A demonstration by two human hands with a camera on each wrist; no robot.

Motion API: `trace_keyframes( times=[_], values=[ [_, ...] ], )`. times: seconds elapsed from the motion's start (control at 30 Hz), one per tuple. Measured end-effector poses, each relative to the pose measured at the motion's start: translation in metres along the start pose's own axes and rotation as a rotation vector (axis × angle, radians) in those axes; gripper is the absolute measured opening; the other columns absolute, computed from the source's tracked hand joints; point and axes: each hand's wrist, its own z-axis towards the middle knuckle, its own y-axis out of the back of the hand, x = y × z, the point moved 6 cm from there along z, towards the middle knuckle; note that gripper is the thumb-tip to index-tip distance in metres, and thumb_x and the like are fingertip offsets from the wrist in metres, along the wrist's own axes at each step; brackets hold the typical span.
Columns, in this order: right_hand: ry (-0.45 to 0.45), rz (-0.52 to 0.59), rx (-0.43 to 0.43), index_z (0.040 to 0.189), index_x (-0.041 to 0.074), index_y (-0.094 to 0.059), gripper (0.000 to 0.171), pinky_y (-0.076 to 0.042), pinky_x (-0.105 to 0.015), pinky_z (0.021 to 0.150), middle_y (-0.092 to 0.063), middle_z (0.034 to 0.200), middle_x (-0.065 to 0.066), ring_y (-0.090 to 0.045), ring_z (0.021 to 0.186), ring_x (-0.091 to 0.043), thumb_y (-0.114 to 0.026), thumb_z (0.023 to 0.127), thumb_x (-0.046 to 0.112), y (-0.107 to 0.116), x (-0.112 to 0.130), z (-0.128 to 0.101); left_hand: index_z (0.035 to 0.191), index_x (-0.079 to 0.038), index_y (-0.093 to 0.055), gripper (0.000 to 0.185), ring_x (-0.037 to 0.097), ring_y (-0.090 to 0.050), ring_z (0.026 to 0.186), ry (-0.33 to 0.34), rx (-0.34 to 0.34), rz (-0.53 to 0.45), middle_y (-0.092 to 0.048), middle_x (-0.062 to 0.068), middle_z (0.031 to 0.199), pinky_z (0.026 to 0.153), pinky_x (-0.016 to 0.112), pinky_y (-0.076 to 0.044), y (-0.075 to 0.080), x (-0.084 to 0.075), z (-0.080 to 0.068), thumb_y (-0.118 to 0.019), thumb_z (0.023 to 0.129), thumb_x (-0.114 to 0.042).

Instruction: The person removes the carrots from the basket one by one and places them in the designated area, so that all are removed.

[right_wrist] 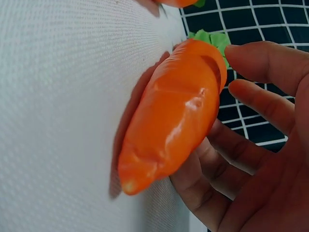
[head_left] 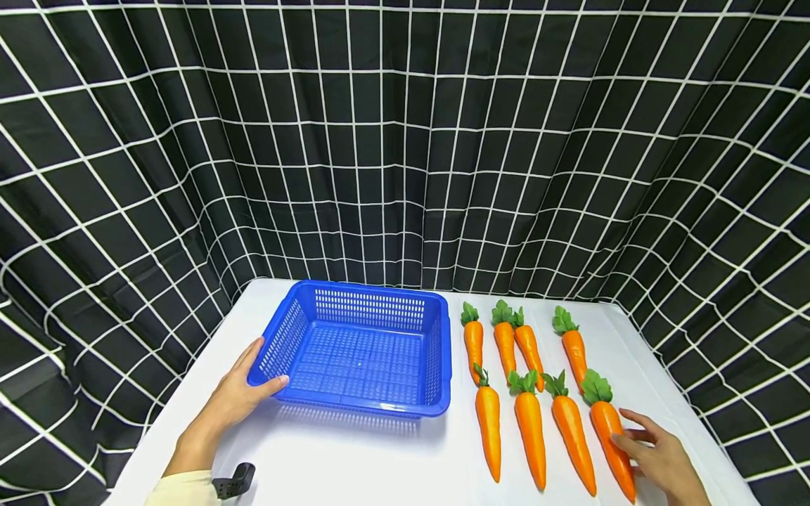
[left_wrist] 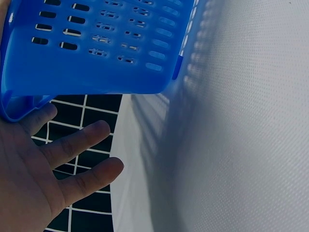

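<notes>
A blue plastic basket (head_left: 361,406) with slotted walls sits left of centre on the white table. My left hand (head_left: 243,386) holds its front left corner, thumb over the rim. In the left wrist view, the other fingers (left_wrist: 79,145) spread out below the rim. At the right, my right hand (head_left: 661,453) is beside the rightmost front carrot (head_left: 610,429), thumb overlapping its side. That carrot (right_wrist: 174,116) lies on the cloth with its leaves pointing away. In the right wrist view, the fingers (right_wrist: 260,60) are spread loosely around its far side.
Several more orange carrots with green leaves lie in two rows right of the basket, among them a front one (head_left: 487,429) and a back one (head_left: 574,351). A black curtain with white grid lines (head_left: 405,154) surrounds the white tabletop (head_left: 354,464).
</notes>
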Motion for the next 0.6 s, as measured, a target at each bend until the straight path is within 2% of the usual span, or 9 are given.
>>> trace_keyframes(
  times=[0.23,0.4,0.5,0.6],
  values=[
    [-0.026,0.031,-0.026,0.143,-0.006,-0.031,0.083,-0.057,-0.04,0.064,-0.06,0.108,-0.029,-0.066,0.078,-0.024,-0.072,0.086,0.039,0.004,-0.006,-0.003,0.155,-0.008,-0.012,0.1,0.051,-0.014,0.138,-0.017,-0.002,0.004,-0.011,0.023,0.157,0.104,0.068,-0.015,0.001,-0.002,0.003,-0.071,0.084,-0.046],
    [0.024,0.046,-0.116,0.142,-0.006,-0.035,0.072,-0.057,-0.034,0.063,-0.062,0.108,-0.026,-0.065,0.076,-0.016,-0.066,0.092,0.035,0.011,0.0,-0.009,0.155,-0.007,-0.012,0.101,0.051,-0.014,0.137,-0.021,0.004,0.027,-0.012,0.025,0.156,0.104,0.068,-0.015,0.002,-0.002,0.005,-0.07,0.084,-0.048],
    [0.094,0.029,-0.217,0.138,-0.004,-0.043,0.063,-0.055,-0.029,0.06,-0.067,0.101,-0.015,-0.062,0.073,-0.008,-0.066,0.093,0.032,0.019,0.007,-0.014,0.154,-0.004,-0.014,0.101,0.051,-0.014,0.137,-0.034,0.0,0.046,-0.012,0.026,0.155,0.104,0.068,-0.016,0.004,-0.001,0.003,-0.07,0.084,-0.049],
    [0.168,0.04,-0.303,0.131,0.0,-0.053,0.051,-0.053,-0.024,0.057,-0.068,0.089,0.005,-0.06,0.071,-0.002,-0.068,0.091,0.029,0.027,0.015,-0.02,0.153,-0.001,-0.015,0.101,0.052,-0.014,0.137,-0.055,-0.008,0.06,-0.011,0.029,0.154,0.103,0.069,-0.016,0.008,-0.001,0.002,-0.071,0.083,-0.049]
  ],
)
